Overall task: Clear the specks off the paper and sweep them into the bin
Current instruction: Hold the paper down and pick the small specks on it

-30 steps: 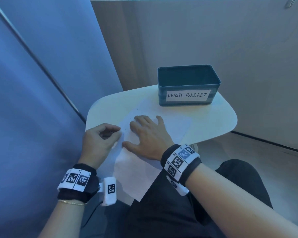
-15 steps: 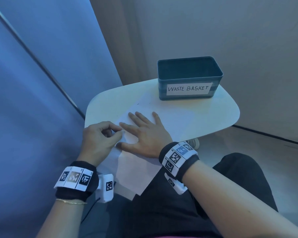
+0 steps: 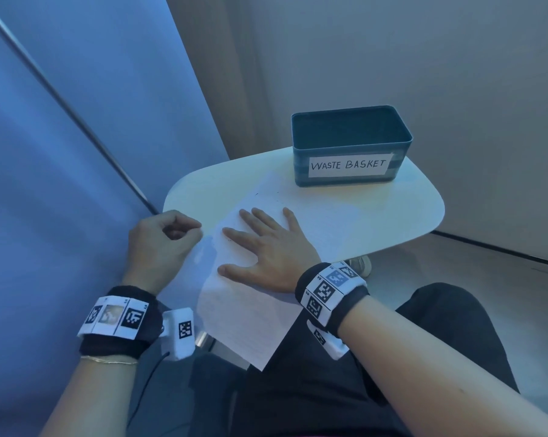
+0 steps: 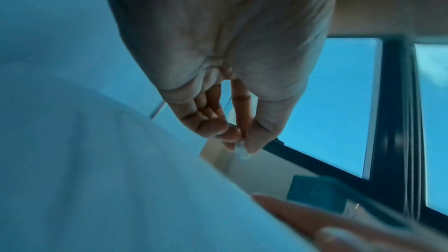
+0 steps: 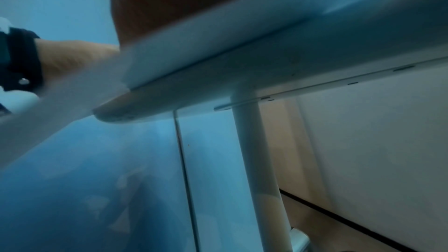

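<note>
Paper (image 3: 250, 298): one white sheet on the desk (image 3: 392, 216), its near corner hanging past the edge toward the person's lap. Judged light, thin and limp; liable to slide or curl if brushed without a hold-down. Best pinned flat by a palm, or lifted by an edge.

Specks (image 3: 268, 194): a few tiny dark marks just beyond the right fingertips, on the paper's far part. Judged near weightless, easily scattered; best pushed gently toward the bin.

Bin (image 3: 350, 146): teal box labelled WASTE BASKET, well beyond both hands, at the desk's far side.

Right hand (image 3: 266, 247): flat on the paper, fingers spread and straight, pressing it down, gripping nothing.

Left hand (image 3: 162, 244): just left of the right hand, at the paper's left edge, fingers curled in.

Views: the head view shows the layout, specks and bin label. The left wrist view alone shows the left thumb and fingertips (image 4: 234, 137) pinched together on something small and pale, too blurred to name. The right wrist view shows only the desk's underside and leg; the right fingers are hidden there.
</note>
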